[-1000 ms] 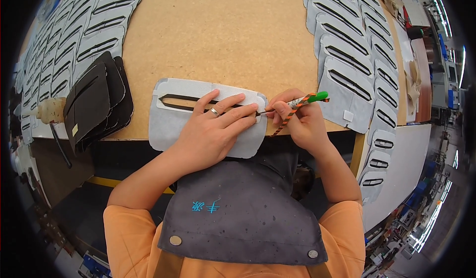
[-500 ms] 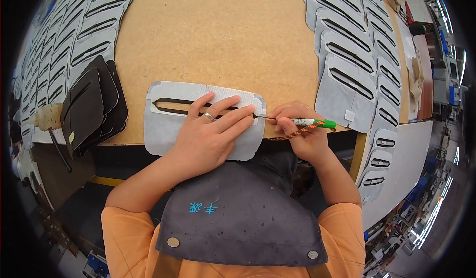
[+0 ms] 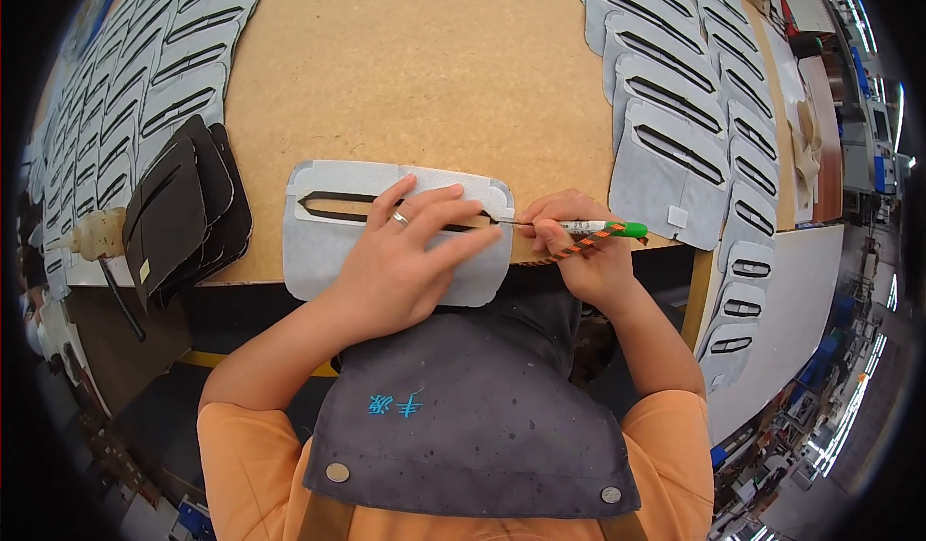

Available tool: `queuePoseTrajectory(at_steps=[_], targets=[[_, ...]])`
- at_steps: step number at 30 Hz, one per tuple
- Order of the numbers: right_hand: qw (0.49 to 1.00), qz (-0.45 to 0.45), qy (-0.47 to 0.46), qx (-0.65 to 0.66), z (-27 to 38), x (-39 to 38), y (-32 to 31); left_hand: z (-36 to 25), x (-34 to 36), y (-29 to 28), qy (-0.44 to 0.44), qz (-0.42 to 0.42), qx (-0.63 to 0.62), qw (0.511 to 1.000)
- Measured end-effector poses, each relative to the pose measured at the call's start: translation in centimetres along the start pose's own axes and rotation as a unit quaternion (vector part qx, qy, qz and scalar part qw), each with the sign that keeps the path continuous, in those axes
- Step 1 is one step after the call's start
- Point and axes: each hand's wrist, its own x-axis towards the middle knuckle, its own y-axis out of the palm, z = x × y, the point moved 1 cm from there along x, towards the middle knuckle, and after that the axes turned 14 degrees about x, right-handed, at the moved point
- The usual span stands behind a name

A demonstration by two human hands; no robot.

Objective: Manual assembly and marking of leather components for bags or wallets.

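Note:
A grey rounded piece [image 3: 328,261] lies at the worktable's front edge, with a white patch around a long dark-edged slot. My left hand [image 3: 405,261] rests over it with fingers spread, a ring on one finger. To its right, my right hand [image 3: 579,252] grips a green-and-white pen-like tool [image 3: 627,228] with an orange-and-black cord. The tool's thin tip is at the slot's right end.
Overlapping rows of slotted grey pieces [image 3: 193,59] line the left side, others [image 3: 666,155] the right, of the wooden table [image 3: 415,78]. A stack of dark pieces [image 3: 174,203] lies front left beside a cream container [image 3: 96,232] and a black rod [image 3: 125,305].
My left fingers have lifted and spread slightly. The green end of the tool has come down, so it lies flatter, pointing leftward at the slot.

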Motion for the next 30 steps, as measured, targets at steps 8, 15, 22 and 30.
queuePoseTrajectory(at_steps=[8, 15, 22, 30], targets=[[0.999, -0.006, -0.018, 0.033, -0.3, 0.3, -0.2, 4.0, 1.7, -3.0, -0.160, 0.027, 0.042, 0.986], [0.949, -0.207, -0.106, 0.211, 1.1, 0.5, -3.2, 5.9, 0.9, -3.4, -0.323, -0.159, -0.491, 0.793], [0.978, -0.145, 0.000, 0.149, 1.4, 0.4, -0.8, 2.7, -3.1, -2.8, -0.428, -0.034, -0.541, 0.723], [0.985, -0.084, 0.062, 0.136, 0.1, 2.2, 1.0, 0.8, -0.7, -3.8, -0.115, 0.042, -0.123, 0.985]])
